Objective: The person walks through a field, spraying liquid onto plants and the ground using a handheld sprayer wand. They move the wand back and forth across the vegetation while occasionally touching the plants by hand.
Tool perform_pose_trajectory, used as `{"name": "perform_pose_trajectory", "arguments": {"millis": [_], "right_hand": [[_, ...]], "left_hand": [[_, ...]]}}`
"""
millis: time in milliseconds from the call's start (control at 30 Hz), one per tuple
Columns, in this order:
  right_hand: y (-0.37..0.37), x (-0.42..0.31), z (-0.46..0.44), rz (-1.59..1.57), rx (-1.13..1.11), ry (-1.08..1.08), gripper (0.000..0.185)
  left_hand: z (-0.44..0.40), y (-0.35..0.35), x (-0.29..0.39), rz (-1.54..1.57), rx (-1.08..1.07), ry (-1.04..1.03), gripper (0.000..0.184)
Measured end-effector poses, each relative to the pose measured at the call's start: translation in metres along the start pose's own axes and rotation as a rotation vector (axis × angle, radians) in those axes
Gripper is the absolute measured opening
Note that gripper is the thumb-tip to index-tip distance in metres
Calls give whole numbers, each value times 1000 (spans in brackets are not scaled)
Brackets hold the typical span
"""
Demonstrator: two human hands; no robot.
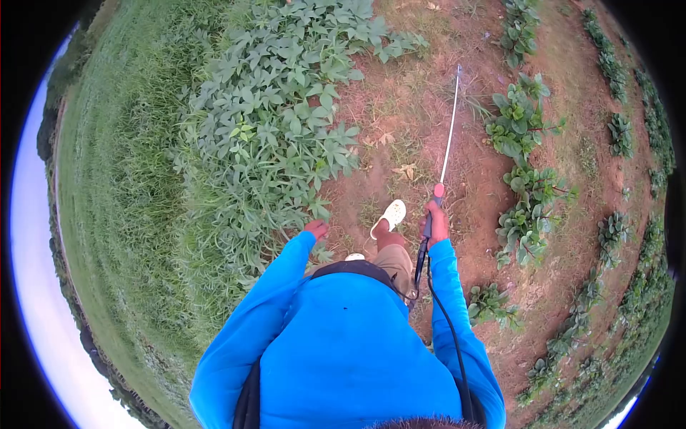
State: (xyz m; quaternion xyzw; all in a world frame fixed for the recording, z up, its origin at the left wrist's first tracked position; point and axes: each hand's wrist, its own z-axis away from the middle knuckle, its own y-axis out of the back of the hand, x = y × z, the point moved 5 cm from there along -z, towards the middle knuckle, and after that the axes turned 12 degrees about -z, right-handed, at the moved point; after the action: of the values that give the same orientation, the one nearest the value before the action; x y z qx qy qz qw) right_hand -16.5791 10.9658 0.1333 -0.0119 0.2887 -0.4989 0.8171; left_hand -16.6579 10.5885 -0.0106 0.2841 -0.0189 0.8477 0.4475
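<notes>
My right hand (437, 222) is closed around the dark handle of a spray wand (449, 136). The wand has a red collar above the handle, and its long pale tube points forward over the soil, with the tip low between the plant rows. A black hose runs from the handle back along my right sleeve. My left hand (316, 229) hangs beside the leafy plants (286, 93), away from the wand; its fingers are too small and blurred to make out.
Bare reddish soil (371, 171) with dry leaves lies ahead. A row of broad-leaved plants (518, 121) stands to the right, with more rows beyond. Tall grass (143, 179) covers the left. A pale clog (389, 217) shows on my foot.
</notes>
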Motion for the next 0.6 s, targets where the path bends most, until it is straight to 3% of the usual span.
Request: {"name": "perform_pose_trajectory", "arguments": {"millis": [100,167,233,300,400,533,600], "right_hand": [[-18,-33,-23,-75,-76,-49,33],[-42,-42,-31,-146,-300,-333,28],[-63,-53,-28,-198,-376,-400,27],[-88,-58,-18,-143,-601,-563,29],[-117,-54,-14,-46,-688,-629,28],[-155,-51,-2,129,-769,-638,26],[-167,-57,0,146,-810,-631,26]], "left_hand": [[-13,16,65,-172,43,-69,29],[-18,26,109,-237,53,-78,27],[-29,38,137,-301,58,-85,25],[-39,50,166,-408,138,-223,26],[-14,53,221,-360,145,-154,31],[-25,58,216,-335,157,-113,32],[-33,65,211,-532,321,-319,28]]}}
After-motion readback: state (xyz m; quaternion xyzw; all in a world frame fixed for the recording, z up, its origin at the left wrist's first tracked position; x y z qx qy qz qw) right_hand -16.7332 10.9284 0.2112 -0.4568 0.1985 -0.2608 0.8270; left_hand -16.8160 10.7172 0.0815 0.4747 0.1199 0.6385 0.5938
